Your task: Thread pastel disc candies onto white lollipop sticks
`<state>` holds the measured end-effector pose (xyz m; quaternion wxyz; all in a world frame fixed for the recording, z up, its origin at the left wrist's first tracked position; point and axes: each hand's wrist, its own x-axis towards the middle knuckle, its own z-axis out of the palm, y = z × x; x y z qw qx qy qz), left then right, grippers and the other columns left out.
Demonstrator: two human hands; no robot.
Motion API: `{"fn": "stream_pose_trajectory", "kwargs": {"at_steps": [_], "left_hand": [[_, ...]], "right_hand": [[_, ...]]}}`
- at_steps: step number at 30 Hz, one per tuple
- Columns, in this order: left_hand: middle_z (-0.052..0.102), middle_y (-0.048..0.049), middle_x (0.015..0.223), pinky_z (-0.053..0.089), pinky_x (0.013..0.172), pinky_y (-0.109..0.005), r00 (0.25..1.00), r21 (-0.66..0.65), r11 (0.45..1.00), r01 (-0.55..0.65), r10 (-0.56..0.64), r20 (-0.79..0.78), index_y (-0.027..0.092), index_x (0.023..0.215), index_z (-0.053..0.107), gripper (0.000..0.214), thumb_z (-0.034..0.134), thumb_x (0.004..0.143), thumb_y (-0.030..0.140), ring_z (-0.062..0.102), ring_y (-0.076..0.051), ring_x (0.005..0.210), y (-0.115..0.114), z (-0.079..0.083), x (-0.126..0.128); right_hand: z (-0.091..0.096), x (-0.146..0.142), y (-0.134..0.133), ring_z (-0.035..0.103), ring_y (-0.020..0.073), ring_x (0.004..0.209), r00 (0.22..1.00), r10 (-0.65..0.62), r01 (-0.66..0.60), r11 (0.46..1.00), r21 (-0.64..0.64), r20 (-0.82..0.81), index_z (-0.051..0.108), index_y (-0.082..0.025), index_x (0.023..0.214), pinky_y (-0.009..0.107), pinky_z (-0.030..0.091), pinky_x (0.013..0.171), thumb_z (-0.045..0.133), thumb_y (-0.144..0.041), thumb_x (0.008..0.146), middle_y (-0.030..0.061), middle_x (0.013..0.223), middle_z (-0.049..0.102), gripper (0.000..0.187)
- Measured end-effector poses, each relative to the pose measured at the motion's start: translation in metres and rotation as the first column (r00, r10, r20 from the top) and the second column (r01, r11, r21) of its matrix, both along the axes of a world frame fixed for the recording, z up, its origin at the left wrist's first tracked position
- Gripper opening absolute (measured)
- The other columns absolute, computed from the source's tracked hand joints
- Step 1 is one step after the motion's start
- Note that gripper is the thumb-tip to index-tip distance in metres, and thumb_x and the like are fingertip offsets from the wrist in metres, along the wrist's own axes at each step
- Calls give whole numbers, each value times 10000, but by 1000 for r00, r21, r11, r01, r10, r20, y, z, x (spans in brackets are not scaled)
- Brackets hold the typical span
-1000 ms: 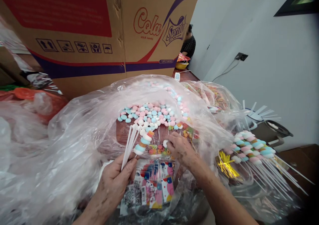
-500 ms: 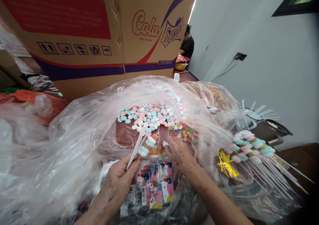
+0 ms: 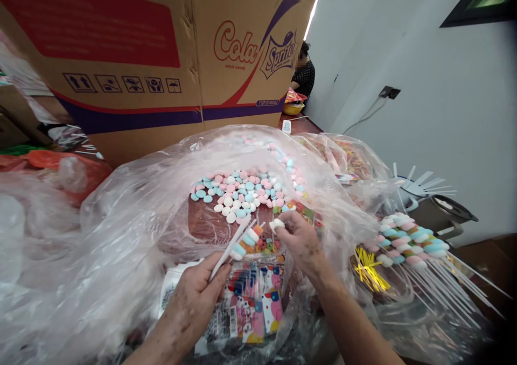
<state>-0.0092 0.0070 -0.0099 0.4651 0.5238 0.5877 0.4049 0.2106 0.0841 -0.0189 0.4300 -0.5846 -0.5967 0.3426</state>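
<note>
My left hand (image 3: 193, 290) is closed around white sticks (image 3: 231, 245) that tilt up and to the right. Beside them is a skewer of candy (image 3: 249, 238), stacked in blue, white and orange pieces, its pointed tip bare. Just right of that tip, my right hand (image 3: 304, 246) pinches a white marshmallow (image 3: 276, 224) between thumb and fingers. A pile of pink, blue and white marshmallows (image 3: 238, 192) spreads behind both hands. Small ring-shaped gummy candies (image 3: 269, 245) lie in the gap between the hands. Printed candy wrappers (image 3: 250, 306) are stacked below.
Clear plastic sheeting (image 3: 121, 214) surrounds the marshmallows. At right lie finished-looking candy skewers (image 3: 416, 241) and gold twist ties (image 3: 369, 271), near a pot with white sticks (image 3: 420, 182). A large cardboard box (image 3: 153, 47) stands behind. Another person (image 3: 305, 74) sits beyond it.
My right hand has lifted slightly and shifted right with the white marshmallow in its fingers. The left hand has moved a little right with the sticks and skewer, now more tilted.
</note>
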Motion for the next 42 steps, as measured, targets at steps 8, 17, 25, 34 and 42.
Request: {"fn": "stream_pose_trajectory", "kwargs": {"at_steps": [8, 17, 25, 34, 42], "left_hand": [[659, 6, 631, 392, 605, -262, 951, -51, 983, 177, -184, -247, 223, 1146, 740, 439, 444, 921, 457, 570, -201, 612, 1, 10, 5], [636, 18, 610, 384, 604, -265, 944, -79, 975, 208, -221, -246, 217, 1245, 695, 477, 424, 936, 460, 543, -194, 603, 3, 7, 3], [584, 27, 568, 365, 567, -250, 958, -57, 981, 187, -194, -211, 214, 1214, 715, 459, 439, 931, 447, 499, -179, 566, 3, 8, 5], [673, 14, 601, 450, 631, -260, 975, -29, 988, 149, -152, -164, 256, 1118, 759, 388, 494, 902, 441, 595, -213, 613, -2, 8, 8], [701, -5, 675, 468, 592, -232, 991, 8, 995, 95, -94, -99, 230, 1065, 769, 357, 526, 885, 420, 589, -189, 612, -3, 8, 13]], "right_hand": [[15, -7, 0, 531, 104, 570, 759, -54, -61, 986, -154, -648, 592, -191, 747, 232, 430, 552, 765, -276, 588, -41, 667, 617, 249], [12, -7, -2, 532, 91, 576, 735, 39, -138, 986, -93, -677, 637, -190, 741, 208, 415, 570, 782, -220, 621, -47, 649, 631, 191], [13, -3, -4, 594, 119, 638, 798, 151, -235, 969, -71, -583, 724, -193, 790, 241, 471, 628, 765, -274, 710, -7, 722, 700, 121], [15, 1, -7, 652, 169, 829, 923, 277, -295, 955, -30, -266, 737, -234, 1068, 286, 517, 755, 618, -363, 866, 17, 950, 731, 267], [34, -4, -14, 638, 162, 722, 937, 330, -336, 941, 35, 111, 720, -184, 1110, 253, 503, 659, 459, -381, 938, 22, 833, 720, 369]]}}
